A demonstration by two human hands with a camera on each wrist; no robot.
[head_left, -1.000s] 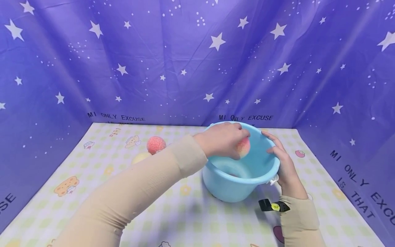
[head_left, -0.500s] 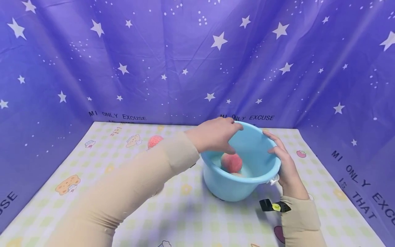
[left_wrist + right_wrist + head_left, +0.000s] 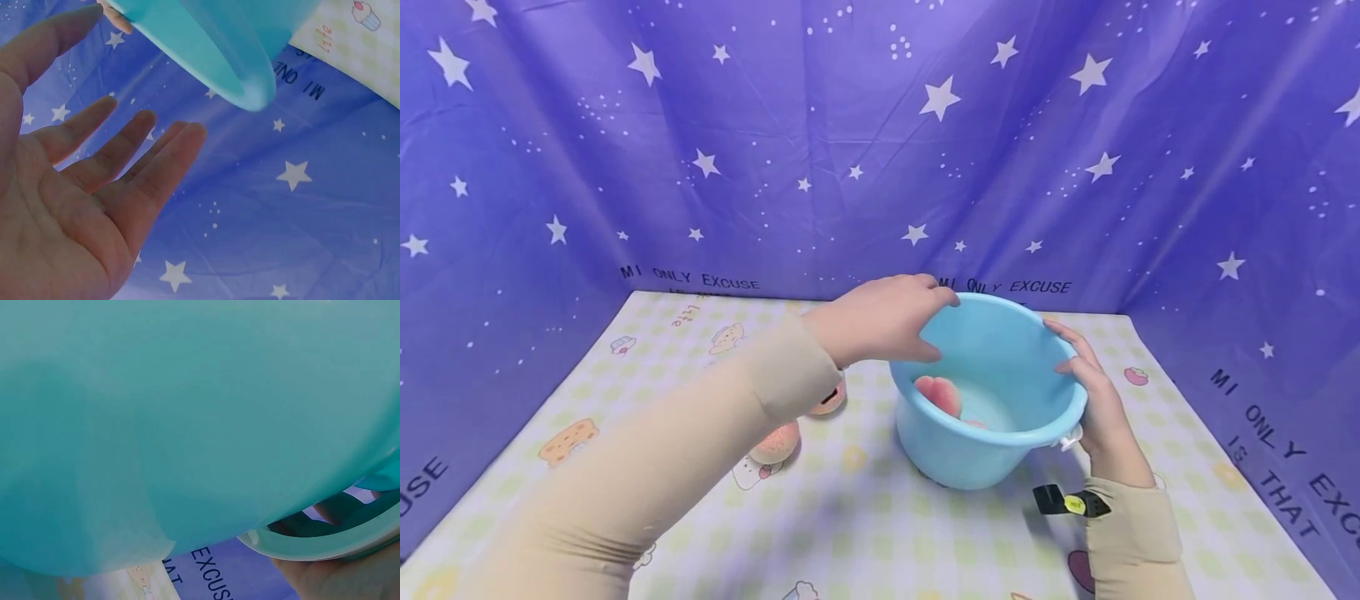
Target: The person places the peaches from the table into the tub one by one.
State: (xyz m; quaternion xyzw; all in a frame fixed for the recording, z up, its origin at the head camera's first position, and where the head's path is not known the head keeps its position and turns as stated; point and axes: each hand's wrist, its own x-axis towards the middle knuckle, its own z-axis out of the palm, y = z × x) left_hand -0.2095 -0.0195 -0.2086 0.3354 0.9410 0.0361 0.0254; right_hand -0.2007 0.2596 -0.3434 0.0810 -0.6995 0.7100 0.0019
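A light blue bucket (image 3: 973,458) stands on the table. Inside it lies a peach (image 3: 942,397), with a sliver of another pinkish thing beside it, mostly hidden by the near wall. Over the bucket's left rim hovers my left hand (image 3: 880,318); the left wrist view shows its palm (image 3: 69,200) bare and its fingers spread. My right hand (image 3: 1101,408) grips the bucket's right rim, thumb and fingers on either side of it. In the right wrist view the bucket wall (image 3: 187,437) fills most of the picture.
Left of the bucket, a peach-coloured round fruit (image 3: 777,443) and another round thing (image 3: 827,397) with a dark mark sit partly behind my left sleeve (image 3: 700,442). A checked cloth (image 3: 850,533) covers the table. A starry purple curtain (image 3: 820,150) encloses the back and sides.
My left hand let go of the peach, which dropped into the bucket and shifted left there. The empty hand then drew back leftward. The right hand stays on the rim.
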